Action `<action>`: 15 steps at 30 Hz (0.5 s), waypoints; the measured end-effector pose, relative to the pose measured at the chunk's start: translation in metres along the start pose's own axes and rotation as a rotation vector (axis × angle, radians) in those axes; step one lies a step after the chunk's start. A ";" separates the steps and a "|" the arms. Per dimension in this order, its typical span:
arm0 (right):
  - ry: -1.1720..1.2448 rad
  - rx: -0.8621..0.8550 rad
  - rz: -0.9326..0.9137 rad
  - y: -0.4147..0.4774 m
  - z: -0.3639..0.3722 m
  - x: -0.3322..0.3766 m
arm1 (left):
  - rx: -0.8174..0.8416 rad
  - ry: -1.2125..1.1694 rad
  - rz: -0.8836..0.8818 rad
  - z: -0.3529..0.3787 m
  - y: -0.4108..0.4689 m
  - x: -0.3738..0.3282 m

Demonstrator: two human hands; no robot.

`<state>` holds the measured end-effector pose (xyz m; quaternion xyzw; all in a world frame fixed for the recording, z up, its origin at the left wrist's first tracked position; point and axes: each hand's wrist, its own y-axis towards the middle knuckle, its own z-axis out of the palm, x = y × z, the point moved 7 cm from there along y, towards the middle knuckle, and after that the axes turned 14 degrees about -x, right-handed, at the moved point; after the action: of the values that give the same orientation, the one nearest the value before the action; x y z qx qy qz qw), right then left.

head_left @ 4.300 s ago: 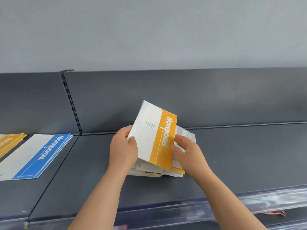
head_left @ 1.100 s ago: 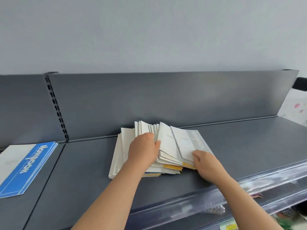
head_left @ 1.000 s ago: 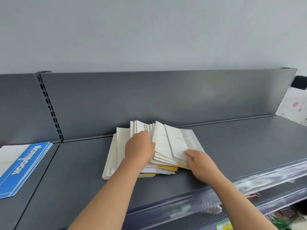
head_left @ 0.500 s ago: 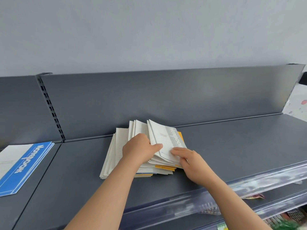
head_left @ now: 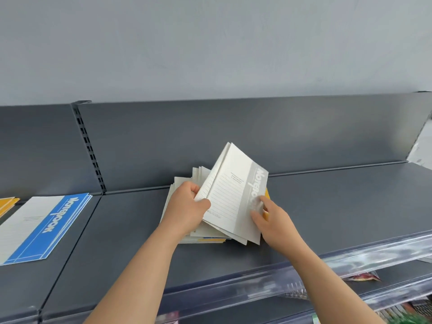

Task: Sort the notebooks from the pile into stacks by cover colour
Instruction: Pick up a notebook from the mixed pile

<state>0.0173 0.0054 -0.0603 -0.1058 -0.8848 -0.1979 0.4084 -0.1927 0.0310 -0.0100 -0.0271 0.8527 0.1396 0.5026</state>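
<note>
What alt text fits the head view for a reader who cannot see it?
The left hand and right hand hold a grey-striped notebook tilted up over the pile on a dark shelf; blue notebooks and yellow notebooks lie left.

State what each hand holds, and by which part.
The left hand pinches the grey notebook at its left edge; the right hand grips its grey band.
</note>
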 end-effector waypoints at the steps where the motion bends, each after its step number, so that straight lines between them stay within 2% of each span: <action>1: 0.055 -0.024 -0.004 0.000 0.002 0.008 | -0.019 -0.036 -0.026 -0.007 -0.002 0.004; 7: 0.222 -0.094 -0.053 -0.014 0.025 0.064 | -0.183 -0.229 -0.151 -0.060 -0.013 0.035; 15: 0.299 -0.020 -0.150 -0.044 0.099 0.149 | -0.372 -0.286 -0.192 -0.165 -0.014 0.092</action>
<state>-0.1616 0.0130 -0.0163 -0.0129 -0.8175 -0.2502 0.5186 -0.3756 -0.0180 -0.0175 -0.1800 0.7261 0.2482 0.6155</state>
